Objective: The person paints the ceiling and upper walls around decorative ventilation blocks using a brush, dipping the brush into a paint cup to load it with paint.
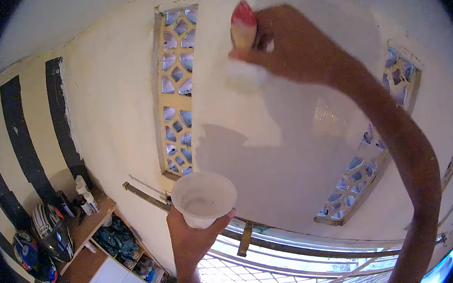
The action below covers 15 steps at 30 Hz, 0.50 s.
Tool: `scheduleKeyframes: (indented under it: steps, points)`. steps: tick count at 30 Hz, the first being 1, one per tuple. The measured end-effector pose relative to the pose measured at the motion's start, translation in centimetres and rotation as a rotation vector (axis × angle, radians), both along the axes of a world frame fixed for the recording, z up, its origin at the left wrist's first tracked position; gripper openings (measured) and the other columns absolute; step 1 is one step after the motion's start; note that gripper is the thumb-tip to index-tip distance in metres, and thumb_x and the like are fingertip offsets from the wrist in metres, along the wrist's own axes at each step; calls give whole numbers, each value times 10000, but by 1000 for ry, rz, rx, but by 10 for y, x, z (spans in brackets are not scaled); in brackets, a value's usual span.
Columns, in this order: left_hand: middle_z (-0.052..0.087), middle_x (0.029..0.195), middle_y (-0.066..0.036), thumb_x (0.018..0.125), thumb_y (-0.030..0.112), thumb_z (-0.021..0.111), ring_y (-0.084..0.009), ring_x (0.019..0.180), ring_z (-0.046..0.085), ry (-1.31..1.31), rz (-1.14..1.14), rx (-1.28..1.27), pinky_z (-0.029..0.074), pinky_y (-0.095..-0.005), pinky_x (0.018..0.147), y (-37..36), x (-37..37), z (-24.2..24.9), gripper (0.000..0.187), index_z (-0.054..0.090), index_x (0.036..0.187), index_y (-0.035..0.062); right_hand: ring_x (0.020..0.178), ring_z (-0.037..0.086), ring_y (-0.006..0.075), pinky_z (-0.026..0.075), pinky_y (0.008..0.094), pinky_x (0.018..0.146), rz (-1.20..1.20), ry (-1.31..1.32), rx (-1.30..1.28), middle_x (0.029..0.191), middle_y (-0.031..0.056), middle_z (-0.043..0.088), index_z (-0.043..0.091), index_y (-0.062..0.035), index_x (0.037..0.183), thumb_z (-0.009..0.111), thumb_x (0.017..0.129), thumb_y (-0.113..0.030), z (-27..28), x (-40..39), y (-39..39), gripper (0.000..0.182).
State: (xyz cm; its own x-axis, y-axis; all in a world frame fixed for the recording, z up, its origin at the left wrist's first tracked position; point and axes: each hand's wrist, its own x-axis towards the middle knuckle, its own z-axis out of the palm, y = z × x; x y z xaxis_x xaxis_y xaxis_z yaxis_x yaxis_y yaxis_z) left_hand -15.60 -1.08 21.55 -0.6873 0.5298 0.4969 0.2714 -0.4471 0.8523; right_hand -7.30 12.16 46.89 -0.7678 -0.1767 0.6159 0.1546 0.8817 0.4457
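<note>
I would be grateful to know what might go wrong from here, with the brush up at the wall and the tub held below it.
The tub is held by the left hand alone, so a slip might tip it. The brush in the right hand could smear the latticed vent if a stroke ran wide. Any spatter might reach the uncovered helmets on the shelf.

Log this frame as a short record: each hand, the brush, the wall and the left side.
left hand: holds white cup, open side visible
right hand: raised, grips brush
brush: red-tipped handle up, bristles down; wall contact unclear
wall: pale, with patterned openings
left side: striped helmet on wooden cabinet
</note>
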Motion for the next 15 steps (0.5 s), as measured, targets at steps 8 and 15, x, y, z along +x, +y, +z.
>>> scheduleKeyframes:
  steps: [8,15]
  points:
    - [621,945,-130,552,152,834,-209,870,613,-83,-33,32,500,-330,778,-7,2,-11,651,499,1081,-25,567,580,208,488,341,576,92,66,428,649,113,573,547,-4,821,609,818,-103,67,22,-35,118]
    - [627,952,-127,588,80,802,-197,885,613,-115,45,-21,496,-319,784,-18,6,-20,583,504,1077,-28,772,645,170,508,296,696,160,-12,-120,794,79,651,618,-26,869,666,793,-245,-22,21,-26,237]
